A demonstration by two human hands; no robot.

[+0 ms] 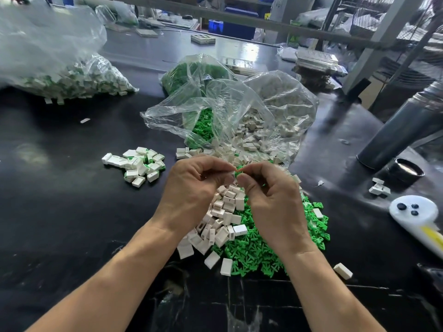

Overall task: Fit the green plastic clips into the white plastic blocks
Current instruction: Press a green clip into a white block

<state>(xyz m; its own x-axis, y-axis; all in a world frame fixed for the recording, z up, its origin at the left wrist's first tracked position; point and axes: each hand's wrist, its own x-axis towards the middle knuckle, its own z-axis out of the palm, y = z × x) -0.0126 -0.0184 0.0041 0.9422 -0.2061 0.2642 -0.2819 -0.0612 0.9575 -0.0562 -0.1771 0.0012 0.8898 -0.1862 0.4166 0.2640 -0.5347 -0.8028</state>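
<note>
My left hand point(191, 188) and my right hand point(271, 195) meet fingertip to fingertip above the heaps. Between them sit a white block point(231, 174) pinched by the left fingers and a green clip point(237, 173) pinched by the right; both are mostly hidden by fingers. Below the hands lies a heap of loose white blocks point(220, 221) and, to its right, a heap of green clips point(259, 248). A small pile of blocks with green clips fitted point(141, 166) lies to the left on the black table point(60, 212).
Open clear bags of green clips point(203, 125) and white blocks point(271, 121) lie behind the hands. A large bag of fitted blocks point(72, 77) sits far left. A white device point(414, 212), a dark cylinder point(395, 130) and a black cap point(408, 172) stand right.
</note>
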